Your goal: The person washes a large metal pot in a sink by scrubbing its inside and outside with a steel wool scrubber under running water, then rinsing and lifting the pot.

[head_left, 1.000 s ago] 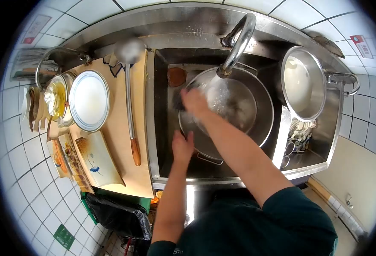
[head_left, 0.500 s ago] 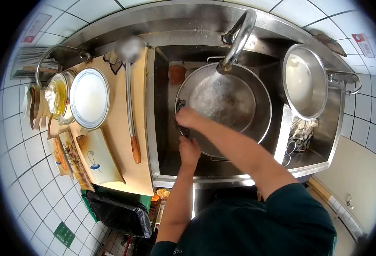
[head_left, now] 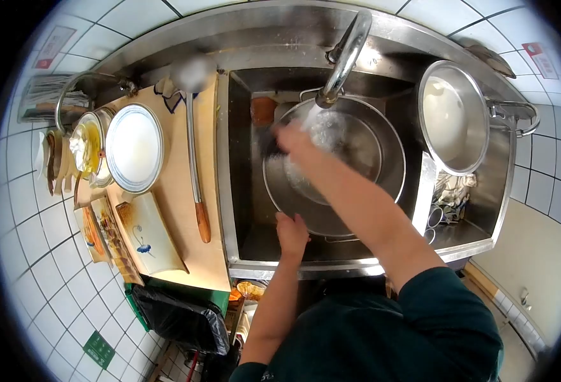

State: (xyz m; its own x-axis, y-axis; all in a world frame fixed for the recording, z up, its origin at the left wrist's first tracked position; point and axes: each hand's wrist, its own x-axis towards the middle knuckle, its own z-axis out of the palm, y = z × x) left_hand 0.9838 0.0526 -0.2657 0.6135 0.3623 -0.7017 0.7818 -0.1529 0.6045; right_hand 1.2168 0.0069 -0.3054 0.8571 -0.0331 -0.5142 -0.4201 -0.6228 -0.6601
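A large round metal pot point(head_left: 392, 153) stands in the sink, with water in its bottom. Water runs into it from the faucet point(head_left: 350, 57). My left hand point(head_left: 292, 235) grips the pot's near-left rim, fingers curled at the edge. Above the pot's far-left part, close to the stream, is my right hand point(head_left: 296, 137). Motion smears its fingers, so whether it holds anything is unclear.
A reddish-brown block point(head_left: 264, 111) lies in the sink's back-left corner. Left, a board point(head_left: 197, 261) bears a long-handled ladle point(head_left: 194, 159), stacked plates point(head_left: 134, 148) and a rectangular dish point(head_left: 150, 239). A metal bowl point(head_left: 478, 156) with whitish contents stands right.
My right hand has moved from the pot's left rim, where dark material showed beside it, up and inward toward the stream. My left hand has shifted slightly right along the rim.
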